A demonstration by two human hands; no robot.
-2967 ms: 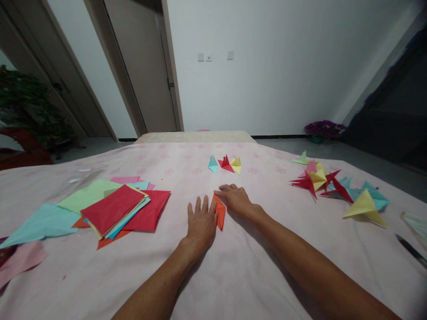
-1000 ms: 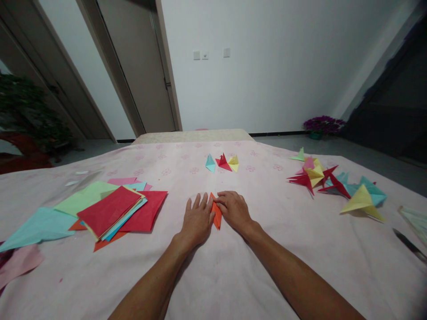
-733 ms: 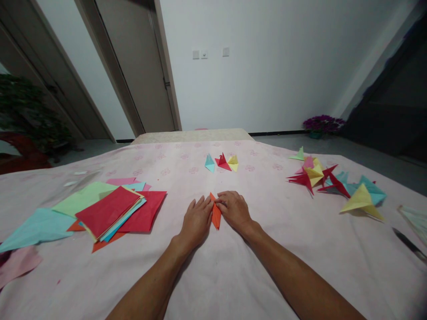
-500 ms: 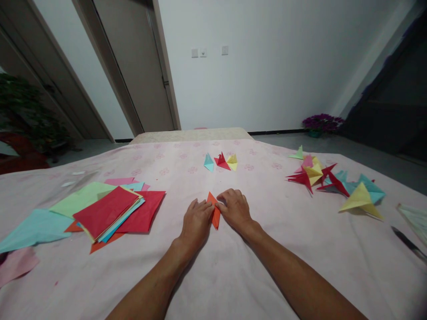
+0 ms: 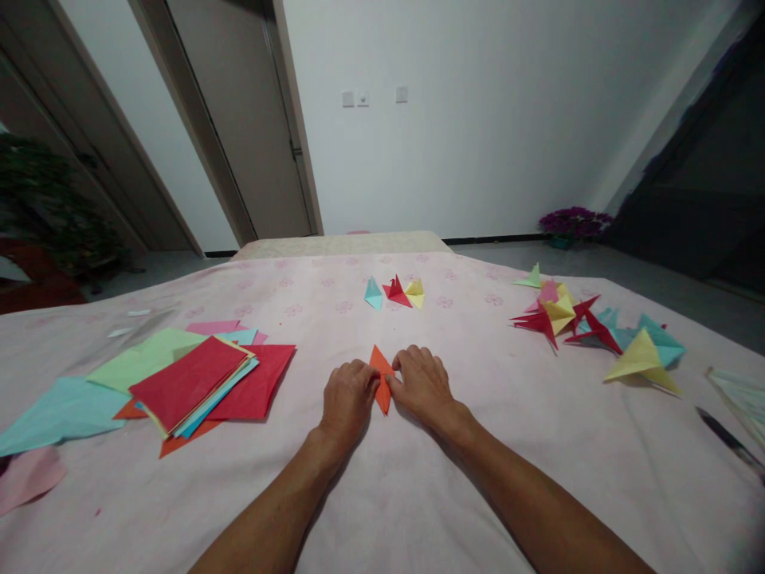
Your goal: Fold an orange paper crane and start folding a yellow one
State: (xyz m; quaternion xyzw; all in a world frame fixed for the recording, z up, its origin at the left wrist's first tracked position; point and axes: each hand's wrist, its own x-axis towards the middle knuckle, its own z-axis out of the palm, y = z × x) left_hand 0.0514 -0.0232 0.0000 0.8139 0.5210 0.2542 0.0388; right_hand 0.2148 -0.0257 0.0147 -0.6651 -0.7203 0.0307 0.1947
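A narrow diamond of folded orange paper (image 5: 382,392) lies on the pink cloth in front of me, its upper and lower points showing. My left hand (image 5: 350,392) pinches its left edge near the middle with thumb and fingertips. On the opposite edge my right hand (image 5: 423,379) grips it, fingers curled and thumb against the paper. Part of the paper's middle is covered by the fingertips. Farther back stand three small folded pieces: a light blue one (image 5: 373,295), a red crane (image 5: 397,292) and a yellow one (image 5: 415,293).
A stack of coloured paper (image 5: 188,379) spreads over the left side of the table. Several folded paper cranes (image 5: 559,307) sit in a group at the right, with a yellow one (image 5: 642,360) nearest. A dark, slim knife-like tool (image 5: 726,432) lies by the right edge.
My fingers have shifted a little on the orange paper, uncovering more of its upper part. Both hands remain at its sides, and the view has tilted slightly.
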